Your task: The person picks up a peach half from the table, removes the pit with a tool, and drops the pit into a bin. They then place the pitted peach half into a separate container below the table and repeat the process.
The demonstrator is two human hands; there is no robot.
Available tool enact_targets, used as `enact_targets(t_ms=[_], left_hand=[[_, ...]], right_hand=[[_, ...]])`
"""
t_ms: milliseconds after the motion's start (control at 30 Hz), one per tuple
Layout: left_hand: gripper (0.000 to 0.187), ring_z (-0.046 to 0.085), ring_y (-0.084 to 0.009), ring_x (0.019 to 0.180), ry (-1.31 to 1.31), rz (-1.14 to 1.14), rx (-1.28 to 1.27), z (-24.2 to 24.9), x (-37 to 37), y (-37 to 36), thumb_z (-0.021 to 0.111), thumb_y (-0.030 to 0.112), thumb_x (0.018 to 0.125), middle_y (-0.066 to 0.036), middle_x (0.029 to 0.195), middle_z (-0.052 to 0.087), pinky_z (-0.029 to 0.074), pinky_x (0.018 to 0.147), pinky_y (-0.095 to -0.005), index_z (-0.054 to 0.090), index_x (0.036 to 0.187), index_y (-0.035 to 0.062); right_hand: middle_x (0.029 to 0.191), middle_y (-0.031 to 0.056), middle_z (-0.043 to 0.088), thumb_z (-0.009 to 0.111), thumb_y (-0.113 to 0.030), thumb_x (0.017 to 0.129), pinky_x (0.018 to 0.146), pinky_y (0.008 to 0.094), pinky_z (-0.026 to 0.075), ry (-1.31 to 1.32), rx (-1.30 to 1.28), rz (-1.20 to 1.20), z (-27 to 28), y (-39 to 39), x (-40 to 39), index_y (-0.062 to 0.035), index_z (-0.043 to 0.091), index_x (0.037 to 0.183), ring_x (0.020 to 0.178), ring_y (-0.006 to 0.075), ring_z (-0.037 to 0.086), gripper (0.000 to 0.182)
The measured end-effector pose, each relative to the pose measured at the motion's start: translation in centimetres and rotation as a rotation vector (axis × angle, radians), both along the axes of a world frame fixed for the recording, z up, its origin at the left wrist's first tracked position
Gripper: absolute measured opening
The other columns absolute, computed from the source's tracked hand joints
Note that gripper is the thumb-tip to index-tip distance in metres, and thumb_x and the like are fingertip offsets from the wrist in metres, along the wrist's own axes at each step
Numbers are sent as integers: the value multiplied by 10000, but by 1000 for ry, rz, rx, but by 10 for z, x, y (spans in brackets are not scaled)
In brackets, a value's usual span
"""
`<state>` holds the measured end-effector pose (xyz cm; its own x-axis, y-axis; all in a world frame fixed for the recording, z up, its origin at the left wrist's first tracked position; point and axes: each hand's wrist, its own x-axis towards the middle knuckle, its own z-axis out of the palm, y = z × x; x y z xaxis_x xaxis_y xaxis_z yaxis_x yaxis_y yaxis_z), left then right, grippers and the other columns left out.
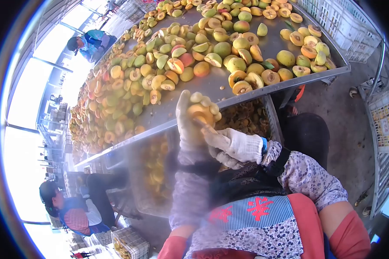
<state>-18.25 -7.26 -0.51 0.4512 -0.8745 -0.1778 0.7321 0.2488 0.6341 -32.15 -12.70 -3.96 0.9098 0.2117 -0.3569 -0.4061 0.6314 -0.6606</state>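
Note:
My left hand (185, 118), in a white knit glove, is closed around an orange-yellow peach half (206, 113), cut face toward me, just past the near edge of the metal table. Pressed close against the fruit is my right hand (235, 144), also gloved, with its fingers curled. Something thin and dark seems to show between its fingertips and the peach, but I cannot make out what it is. Many halved and some whole-looking peaches (202, 69) lie heaped on the metal table (199, 86) beyond my hands.
Below the table edge, a bin (272, 116) holds dark pits or scraps. A blurred container (153, 166) of yellow pieces stands left. White crates (343, 26) are stacked at right. Co-workers sit at the far left (90, 45) and lower left (75, 207).

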Motion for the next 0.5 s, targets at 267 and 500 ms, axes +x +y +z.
enact_targets(t_ms=[267,500], left_hand=[[361,653,-197,794,-451,479,333,20,71,88,560,372,992,-54,961,665,563,681,-321,638,1110,40],[456,645,-146,877,-1444,488,786,27,120,86,605,377,977,-104,1026,708,500,774,-258,648,1192,-23]], right_hand=[[900,226,700,578,-423,936,799,500,520,158,-1514,166,5,-10,-15,-47,681,1037,898,404,673,402],[843,201,701,582,-415,934,756,514,527,202,-1618,-207,-15,-17,3,-41,642,970,850,403,675,381]])
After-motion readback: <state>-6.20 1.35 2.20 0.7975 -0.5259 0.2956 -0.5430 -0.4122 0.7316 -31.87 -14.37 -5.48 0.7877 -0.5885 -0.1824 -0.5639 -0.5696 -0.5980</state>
